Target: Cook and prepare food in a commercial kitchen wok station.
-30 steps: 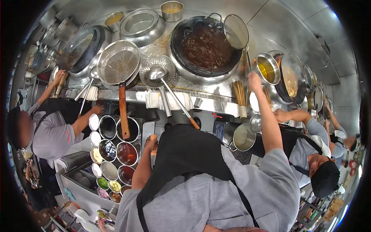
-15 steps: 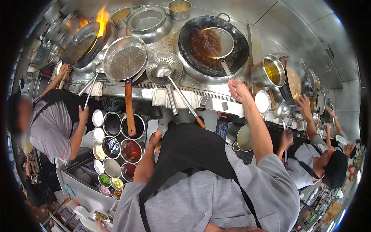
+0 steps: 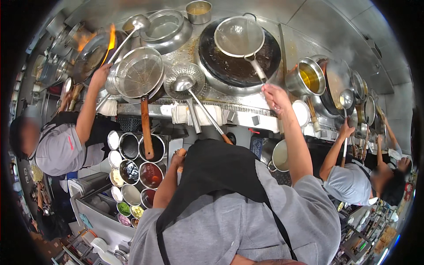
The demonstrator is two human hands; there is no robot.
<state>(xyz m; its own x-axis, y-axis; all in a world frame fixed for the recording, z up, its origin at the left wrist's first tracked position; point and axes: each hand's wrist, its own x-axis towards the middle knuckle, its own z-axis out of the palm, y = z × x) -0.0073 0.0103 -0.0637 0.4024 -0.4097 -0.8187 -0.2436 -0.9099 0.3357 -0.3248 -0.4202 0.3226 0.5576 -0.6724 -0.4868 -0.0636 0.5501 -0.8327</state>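
Observation:
My right hand (image 3: 276,98) is closed round the metal handle of a round fine-mesh strainer (image 3: 240,36). The strainer hangs over the large black wok (image 3: 215,66), covering the wok's far part; dark brown liquid coats the wok's inside. Low by my apron, my left hand (image 3: 178,160) is closed around something brown, partly hidden, that I cannot identify. Nearest to that hand are metal pots of red sauce (image 3: 151,175). Between my hands and the range, a ladle (image 3: 183,84) rests in a perforated skimmer (image 3: 193,73), and a wire strainer with a wooden handle (image 3: 146,128) lies to their left.
A metal pot of yellow liquid (image 3: 310,78) stands right of the wok. At left, a co-worker's hand (image 3: 100,75) holds a ladle (image 3: 140,22) over the back pots, near a flaming wok (image 3: 90,57). Another co-worker ladles (image 3: 346,98) at the right wok. Ingredient tubs (image 3: 131,194) stand at lower left.
My strainer has risen from the sauce and swung left over the wok. Less red-brown liquid shows in the wok. The left co-worker has reached a ladle to the back pots.

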